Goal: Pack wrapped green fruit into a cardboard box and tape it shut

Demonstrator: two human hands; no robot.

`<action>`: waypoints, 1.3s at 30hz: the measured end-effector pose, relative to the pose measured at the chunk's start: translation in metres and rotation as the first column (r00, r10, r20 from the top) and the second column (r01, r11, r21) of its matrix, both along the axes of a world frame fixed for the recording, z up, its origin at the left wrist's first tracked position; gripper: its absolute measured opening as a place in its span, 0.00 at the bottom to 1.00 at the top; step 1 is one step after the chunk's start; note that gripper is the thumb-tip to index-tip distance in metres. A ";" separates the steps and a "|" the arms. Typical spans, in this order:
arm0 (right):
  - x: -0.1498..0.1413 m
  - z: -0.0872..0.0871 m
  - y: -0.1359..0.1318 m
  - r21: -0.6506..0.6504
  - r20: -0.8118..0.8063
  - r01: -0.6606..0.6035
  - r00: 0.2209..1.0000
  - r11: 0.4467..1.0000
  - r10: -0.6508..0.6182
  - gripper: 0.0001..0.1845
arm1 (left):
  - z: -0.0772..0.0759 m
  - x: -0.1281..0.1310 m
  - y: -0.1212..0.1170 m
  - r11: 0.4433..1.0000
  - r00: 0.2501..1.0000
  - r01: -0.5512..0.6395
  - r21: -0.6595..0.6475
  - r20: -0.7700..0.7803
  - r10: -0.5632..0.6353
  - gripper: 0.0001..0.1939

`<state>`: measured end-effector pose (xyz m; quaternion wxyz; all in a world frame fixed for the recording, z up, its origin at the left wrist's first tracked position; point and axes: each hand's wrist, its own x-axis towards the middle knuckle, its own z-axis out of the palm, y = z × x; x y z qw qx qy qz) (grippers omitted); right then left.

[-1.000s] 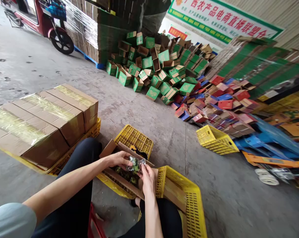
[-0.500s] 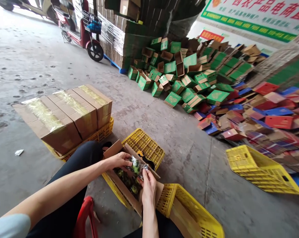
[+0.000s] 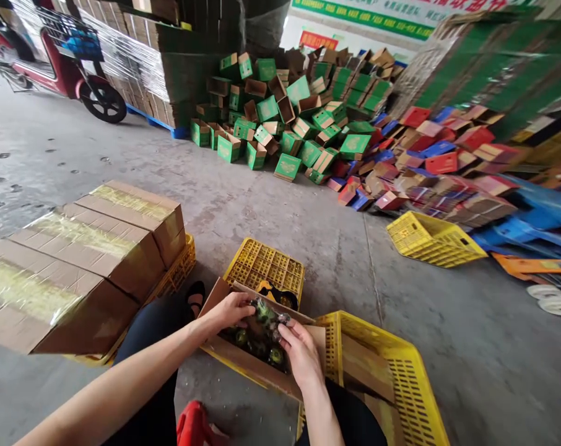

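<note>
View swung R — L/R fingers (image 3: 290, 341) pinching bagged fruit (image 3: 264, 311), ctn (image 3: 247, 360) below, crate (image 3: 264, 265) beyond

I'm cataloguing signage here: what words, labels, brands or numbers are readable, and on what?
No text reads with certainty.
Banner: large red characters cut off at top; smaller print blurred.
Red sign: yellow characters, too blurred.
Green boxes: pale print, too small.
Wrapped green produce: no readable text.

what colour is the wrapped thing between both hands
The wrapped thing is green, best seen in the head view.
</note>
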<state>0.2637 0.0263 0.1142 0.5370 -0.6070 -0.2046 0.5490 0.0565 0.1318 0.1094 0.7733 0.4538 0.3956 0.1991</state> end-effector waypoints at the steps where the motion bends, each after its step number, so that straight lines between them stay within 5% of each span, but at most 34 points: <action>1: -0.001 0.000 0.002 0.008 0.021 0.016 1.000 1.000 -0.016 0.20 | 0.002 -0.001 -0.001 0.997 0.999 -0.014 -0.075 0.029 0.016 0.31; 4: -0.001 -0.001 0.008 0.059 0.109 0.027 0.994 0.998 -0.033 0.19 | 0.005 0.002 -0.002 0.958 0.991 0.004 -0.288 0.126 0.034 0.42; 10: 0.000 0.000 0.013 0.192 0.129 -0.021 0.992 0.981 -0.004 0.11 | -0.003 0.014 -0.005 0.889 0.951 -0.131 -0.439 0.198 0.238 0.27; 15: -0.001 0.004 0.006 0.217 0.107 -0.063 0.993 0.974 0.041 0.08 | -0.007 0.012 -0.013 0.859 0.942 -0.122 -0.497 0.215 0.258 0.29; 19: 0.000 0.007 -0.004 0.163 -0.010 -0.023 1.000 0.986 0.025 0.20 | -0.008 0.012 -0.017 0.854 0.932 -0.188 -0.484 0.187 0.311 0.35; 22: 0.001 0.009 -0.012 0.176 -0.108 -0.006 0.994 0.984 0.026 0.25 | -0.009 0.014 -0.020 0.876 0.934 -0.183 -0.445 0.200 0.297 0.28; 28: -0.002 0.000 -0.020 0.110 0.046 -0.056 0.998 0.992 0.051 0.33 | -0.012 0.012 -0.027 0.891 0.951 -0.045 -0.452 0.252 0.176 0.23; 39: 0.004 -0.007 -0.017 -0.033 -0.061 -0.060 0.996 0.998 0.058 0.27 | -0.015 0.024 -0.021 0.918 0.965 -0.149 -0.367 0.151 0.217 0.22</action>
